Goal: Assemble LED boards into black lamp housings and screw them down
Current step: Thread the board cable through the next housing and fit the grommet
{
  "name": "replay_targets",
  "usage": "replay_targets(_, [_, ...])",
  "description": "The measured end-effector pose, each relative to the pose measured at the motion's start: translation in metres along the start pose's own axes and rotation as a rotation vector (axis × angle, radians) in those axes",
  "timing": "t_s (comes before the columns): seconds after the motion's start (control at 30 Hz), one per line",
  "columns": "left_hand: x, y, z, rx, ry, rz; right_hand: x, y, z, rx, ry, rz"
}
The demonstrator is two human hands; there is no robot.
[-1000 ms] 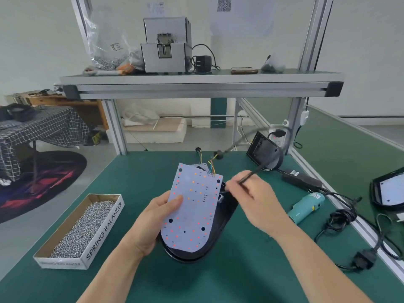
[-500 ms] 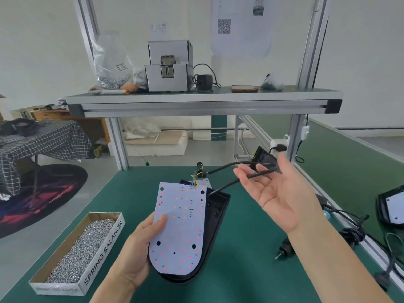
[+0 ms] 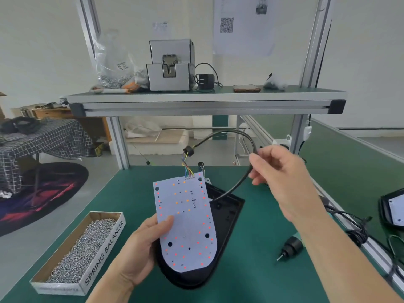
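My left hand (image 3: 140, 248) grips a white LED board (image 3: 185, 224) dotted with red and orange LEDs, together with the black lamp housing (image 3: 225, 217) underneath it. The board stands tilted over the housing's left half, so the housing's right side shows. Coloured wires run from the board's top edge to a black cable (image 3: 236, 184) that loops up and back into the housing. My right hand (image 3: 282, 178) is raised above the bench and pinches that cable near the top of the loop.
A cardboard box of screws (image 3: 83, 248) lies at the left on the green bench (image 3: 251, 281). An electric screwdriver (image 3: 290, 248) rests at the right near tangled cords. Another housing with a board (image 3: 393, 208) sits at the far right. A shelf (image 3: 205, 99) overhead carries a screw feeder.
My right hand has closed on the cable and drawn it up into a higher loop. My left hand has kept the board and housing, now held slightly more to the right. The view tilted.
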State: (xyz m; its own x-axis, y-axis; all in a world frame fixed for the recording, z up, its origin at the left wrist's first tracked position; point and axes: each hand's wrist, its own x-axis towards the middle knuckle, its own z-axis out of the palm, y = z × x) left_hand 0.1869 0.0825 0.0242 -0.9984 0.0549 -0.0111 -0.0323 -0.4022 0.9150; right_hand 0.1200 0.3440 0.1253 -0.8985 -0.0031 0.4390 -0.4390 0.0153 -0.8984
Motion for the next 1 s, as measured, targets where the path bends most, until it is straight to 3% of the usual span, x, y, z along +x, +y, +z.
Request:
replay_targets(0.13, [-0.001,-0.001,0.003,-0.082,-0.009,-0.004,-0.005,0.004,0.011,-0.28,-0.4,-0.007])
replay_targets(0.2, [0.001,0.002,0.007,-0.125,-0.012,0.017,0.0,0.008,0.009,-0.382,-0.461,-0.051])
replay_targets(0.3, [0.002,0.007,0.011,-0.209,0.026,0.027,0.014,0.014,-0.002,0.144,-0.301,0.097])
replay_targets(0.37, [0.003,0.009,0.014,-0.258,0.053,0.023,0.007,0.028,0.004,0.229,-0.446,0.187])
replay_targets(0.47, [0.003,0.013,0.019,-0.272,0.038,0.002,-0.018,0.047,0.033,0.014,-0.668,0.209])
replay_targets(0.53, [0.003,0.015,0.018,-0.262,0.053,0.01,-0.02,0.054,0.042,-0.196,-0.564,0.121])
replay_targets(0.6, [0.001,0.02,0.016,-0.258,0.073,0.039,-0.008,0.063,0.039,-0.617,-0.513,-0.111])
replay_targets(0.67, [-0.001,0.028,0.011,-0.268,0.1,0.076,0.003,0.072,0.026,-1.085,-0.544,-0.23])
replay_targets(0.8, [-0.003,0.043,-0.002,-0.233,0.178,0.171,0.01,0.115,-0.011,-1.546,-0.743,0.162])
replay_targets(0.9, [-0.003,0.039,-0.003,-0.121,0.182,0.143,0.012,0.128,-0.026,-1.508,-0.812,0.294])
replay_targets(1.0, [-0.004,0.026,0.001,-0.001,0.125,0.066,0.034,0.091,-0.019,-1.142,-0.525,0.092])
